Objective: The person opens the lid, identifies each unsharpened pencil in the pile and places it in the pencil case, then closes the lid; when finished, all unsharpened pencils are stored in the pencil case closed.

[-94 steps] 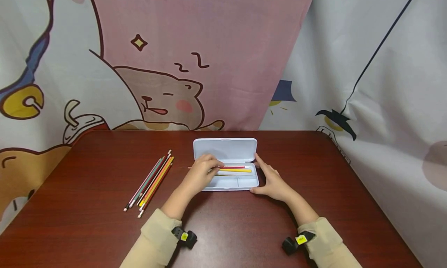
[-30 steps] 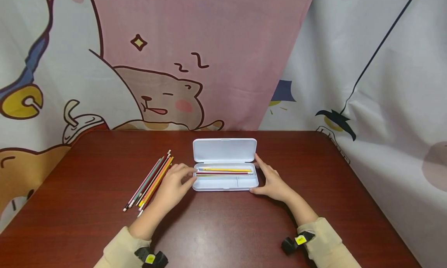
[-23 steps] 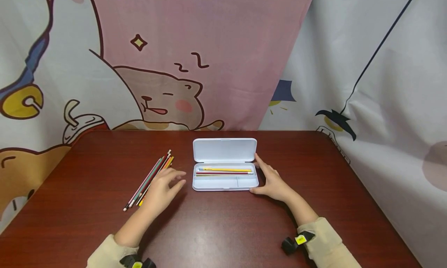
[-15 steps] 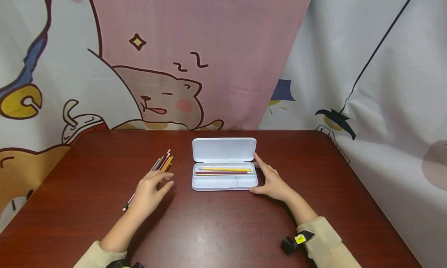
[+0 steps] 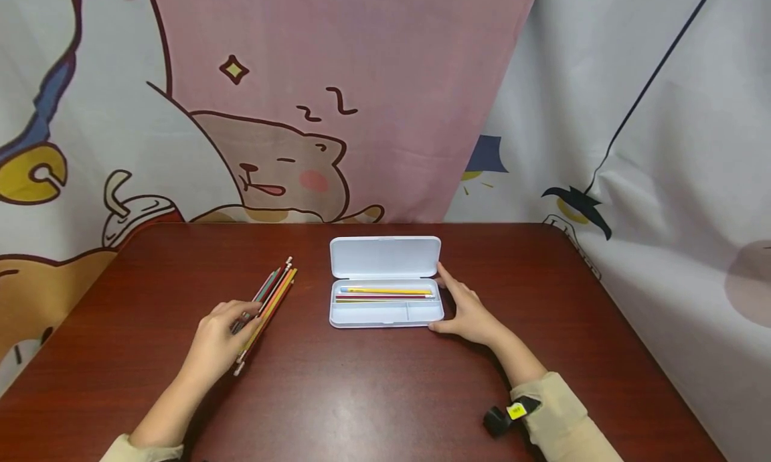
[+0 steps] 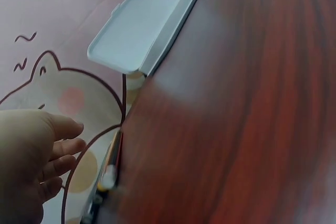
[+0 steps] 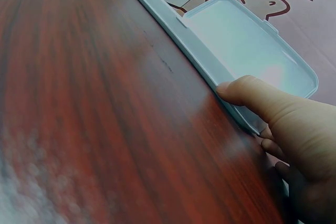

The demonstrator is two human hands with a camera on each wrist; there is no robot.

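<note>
"While the right hand (image 5: 466, 313) holds the right end of that white pencil case (image 5: 379, 325), what's the left hand (image 5: 217, 338) doing?"

"It's over the near part of the loose pencils (image 5: 278, 300), on the left of the desk (image 5: 361, 395). Its fingers are loosely bent, thumb apart from forefinger, and don't seem to grip anything. Whether they touch a pencil, I can't tell."

"And the right fingers?"

"Thumb against the near wall, the others round the right side. A light hold to steady the case, I'd guess."

"So how far along is it?"

"Partway, I'd say. The lid (image 5: 385, 257) stands raised at the far side, and a few pencils already lie lengthwise in the long far compartment (image 5: 391, 284), a yellow pencil (image 5: 385, 291) and a dark red pencil (image 5: 385, 297) among them. I can't count them all from here."

"What's left, then?"

"That bundle outside, well apart from the case. It lies slantwise, far ends leaning right, teal and orange among the colours, and the hand hides some of it. In my judgement the larger share is still out on the desk."
</note>
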